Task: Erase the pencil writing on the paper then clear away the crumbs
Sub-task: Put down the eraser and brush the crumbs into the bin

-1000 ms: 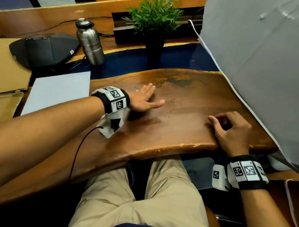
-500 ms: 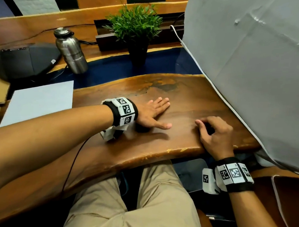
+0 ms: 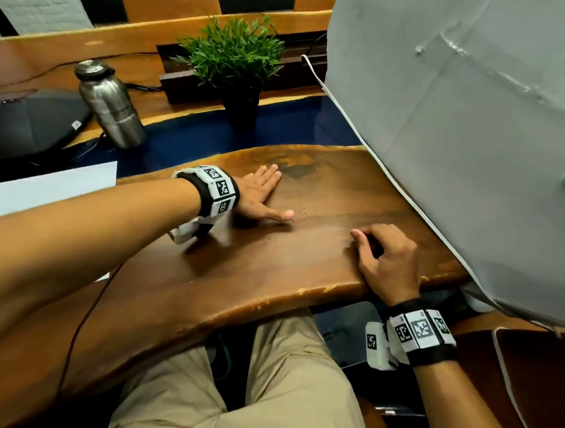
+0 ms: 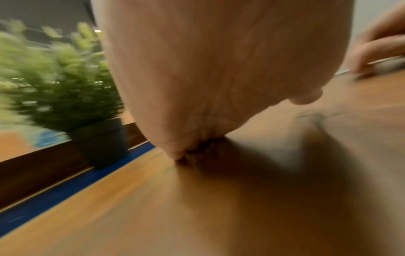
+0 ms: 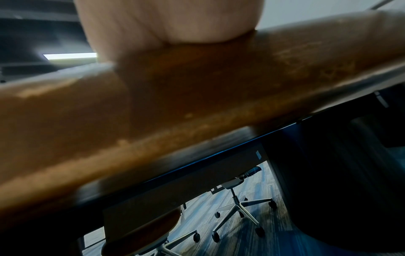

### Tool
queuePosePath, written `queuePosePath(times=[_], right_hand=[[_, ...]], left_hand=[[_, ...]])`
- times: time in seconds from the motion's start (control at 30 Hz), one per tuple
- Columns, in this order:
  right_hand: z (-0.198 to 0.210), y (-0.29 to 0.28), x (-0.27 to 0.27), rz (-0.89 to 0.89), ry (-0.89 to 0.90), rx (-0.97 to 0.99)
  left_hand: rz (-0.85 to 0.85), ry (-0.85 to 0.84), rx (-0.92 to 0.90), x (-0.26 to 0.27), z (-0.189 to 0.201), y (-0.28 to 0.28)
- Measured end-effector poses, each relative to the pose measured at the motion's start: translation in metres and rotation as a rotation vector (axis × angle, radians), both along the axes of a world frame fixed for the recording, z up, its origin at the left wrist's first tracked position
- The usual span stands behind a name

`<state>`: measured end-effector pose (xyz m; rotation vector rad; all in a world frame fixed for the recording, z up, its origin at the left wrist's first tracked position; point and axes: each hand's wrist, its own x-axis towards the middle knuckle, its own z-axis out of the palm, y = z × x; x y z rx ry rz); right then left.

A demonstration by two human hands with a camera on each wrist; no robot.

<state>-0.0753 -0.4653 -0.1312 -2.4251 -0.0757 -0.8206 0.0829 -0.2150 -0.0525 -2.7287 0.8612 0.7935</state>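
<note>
My left hand (image 3: 263, 196) lies flat, fingers straight, on the brown wooden table (image 3: 272, 268); in the left wrist view its palm (image 4: 186, 78) presses the wood. Fine dark eraser crumbs (image 3: 300, 213) are scattered just past its thumb tip, with a few more crumbs nearer me. My right hand (image 3: 381, 250) rests at the table's front right edge with the fingers curled round a dark gap; what is inside is hidden. A white paper sheet (image 3: 57, 188) lies at the far left of the table.
A large grey fabric panel (image 3: 472, 141) leans over the table's right side. At the back stand a steel bottle (image 3: 112, 109), a potted plant (image 3: 236, 63) and a dark grey device (image 3: 29, 122). My knees are under the table's front edge (image 5: 197, 104).
My left hand has slid flat across the wood towards the right hand, then drawn slightly back. The right hand has stayed curled at the front edge.
</note>
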Motion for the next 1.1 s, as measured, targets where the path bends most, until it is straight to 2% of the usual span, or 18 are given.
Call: queuePosePath(times=[0.13,0.23,0.3,0.4,0.5,0.57,0.83,0.97,1.03,1.1], right_hand=[[0.0,0.001,-0.001,-0.011,0.003,0.001],[0.0,0.001,-0.001,-0.012,-0.001,0.0],[0.001,0.002,-0.001,-0.015,-0.006,-0.002],[0.001,0.001,-0.002,-0.017,0.0,-0.008],[0.005,0.003,-0.003,-0.017,0.008,-0.01],[0.008,0.005,-0.005,-0.031,-0.006,0.001],[0.006,0.006,-0.003,-0.07,-0.065,0.024],[0.009,0.006,-0.005,-0.107,-0.12,0.1],[0.011,0.006,-0.006,-0.116,-0.136,0.147],[0.01,0.005,-0.005,-0.119,-0.139,0.171]], left_hand=[[-0.231,0.09,-0.118,-0.049,-0.003,-0.022],[-0.345,0.204,-0.157,-0.063,-0.005,-0.033],[-0.33,0.212,-0.239,-0.058,0.002,-0.037],[-0.174,0.051,-0.276,-0.028,0.017,-0.032],[0.053,-0.05,-0.067,0.007,0.018,-0.012],[0.098,-0.039,0.034,0.013,0.008,-0.005],[-0.201,0.059,-0.091,-0.044,-0.007,-0.06],[-0.351,0.175,-0.139,-0.066,-0.003,-0.073],[-0.374,0.226,-0.239,-0.069,0.002,-0.07],[-0.324,0.162,-0.342,-0.062,0.008,-0.064]])
